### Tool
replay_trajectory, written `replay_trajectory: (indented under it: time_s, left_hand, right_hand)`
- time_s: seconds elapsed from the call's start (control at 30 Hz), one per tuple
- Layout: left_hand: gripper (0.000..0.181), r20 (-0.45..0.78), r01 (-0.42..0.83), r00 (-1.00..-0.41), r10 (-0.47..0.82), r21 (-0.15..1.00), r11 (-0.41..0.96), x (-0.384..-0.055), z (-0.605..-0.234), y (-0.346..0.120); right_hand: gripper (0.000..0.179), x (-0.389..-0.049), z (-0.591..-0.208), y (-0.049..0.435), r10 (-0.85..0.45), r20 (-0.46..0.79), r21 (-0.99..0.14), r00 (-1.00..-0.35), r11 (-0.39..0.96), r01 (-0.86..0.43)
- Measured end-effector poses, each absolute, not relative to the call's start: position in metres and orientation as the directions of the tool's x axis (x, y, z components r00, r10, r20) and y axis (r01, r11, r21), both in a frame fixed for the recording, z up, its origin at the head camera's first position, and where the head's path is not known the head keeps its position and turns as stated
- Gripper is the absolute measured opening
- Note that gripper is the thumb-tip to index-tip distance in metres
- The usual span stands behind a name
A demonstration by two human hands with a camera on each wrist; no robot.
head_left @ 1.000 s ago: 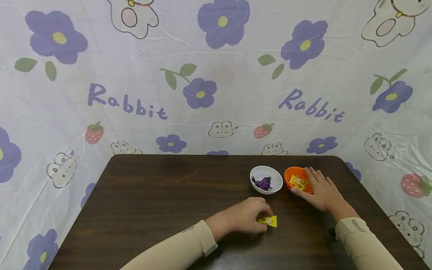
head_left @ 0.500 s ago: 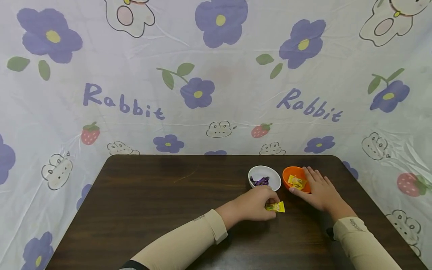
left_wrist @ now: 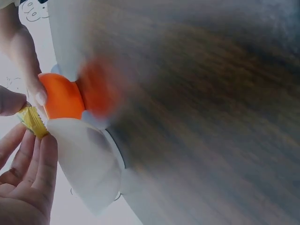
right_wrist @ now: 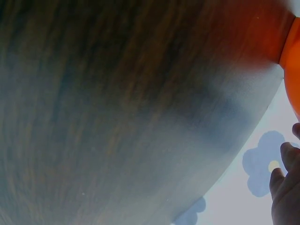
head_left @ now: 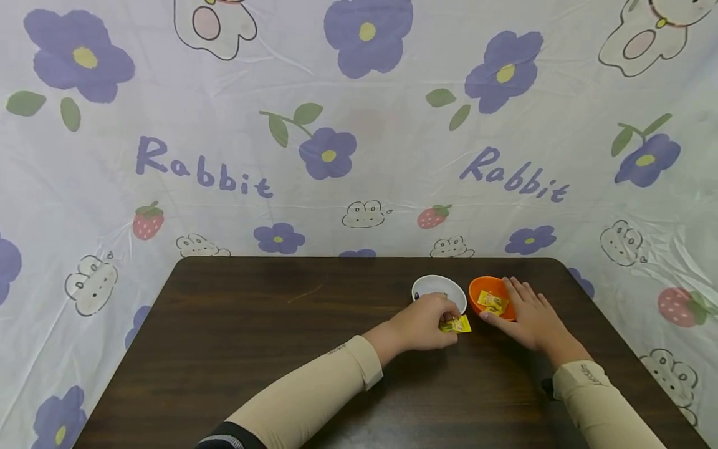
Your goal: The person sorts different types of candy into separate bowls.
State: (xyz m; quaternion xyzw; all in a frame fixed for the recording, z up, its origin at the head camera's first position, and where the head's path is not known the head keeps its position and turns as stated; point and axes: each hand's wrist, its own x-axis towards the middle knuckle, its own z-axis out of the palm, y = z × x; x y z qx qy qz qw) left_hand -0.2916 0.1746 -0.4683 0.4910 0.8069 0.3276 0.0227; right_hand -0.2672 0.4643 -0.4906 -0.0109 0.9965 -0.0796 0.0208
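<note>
My left hand (head_left: 423,321) pinches a yellow-wrapped candy (left_wrist: 33,122) between thumb and fingertips, just in front of the white bowl (head_left: 440,282). That hand covers most of the bowl's inside in the head view, so its purple-wrapped candies are nearly hidden. To the right stands an orange bowl (head_left: 480,284) with yellow candies (head_left: 492,302) inside. My right hand (head_left: 535,321) rests on the orange bowl's right rim, its fingers extended and its thumb at the front. In the right wrist view only some fingers (right_wrist: 287,173) show beside the orange bowl (right_wrist: 293,70).
Both bowls stand side by side on a dark wood-grain table (head_left: 269,349), towards its far right. A white cloth (head_left: 381,125) printed with flowers and rabbits hangs behind the table.
My left hand has carried the yellow candy forward and right, from the table's middle to the front of the white bowl. The right hand stays on the orange bowl.
</note>
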Motion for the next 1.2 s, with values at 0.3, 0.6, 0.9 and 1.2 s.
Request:
replay_trajectory:
  time_s: [0.3,0.6,0.9,1.2]
  left_hand:
    - [0.029,0.256,0.734,-0.53,0.808,0.616,0.286,-0.297,-0.468,0.182]
    - [0.027,0.245,0.693,-0.563,0.789,0.66,0.289,-0.301,-0.464,0.191]
    - [0.028,0.239,0.66,-0.585,0.775,0.696,0.283,-0.304,-0.455,0.199]
    - [0.03,0.23,0.657,-0.607,0.761,0.685,0.317,-0.317,-0.451,0.215]
  right_hand:
    - [0.114,-0.266,-0.493,0.468,-0.022,-0.039,-0.163,-0.999,0.986,-0.016]
    - [0.113,-0.265,-0.492,0.47,-0.027,-0.023,-0.163,-0.999,0.986,-0.023]
    - [0.113,-0.267,-0.491,0.468,-0.024,-0.03,-0.165,-0.999,0.986,-0.019]
    - [0.112,-0.267,-0.493,0.467,-0.036,-0.021,-0.181,-0.999,0.983,-0.031]
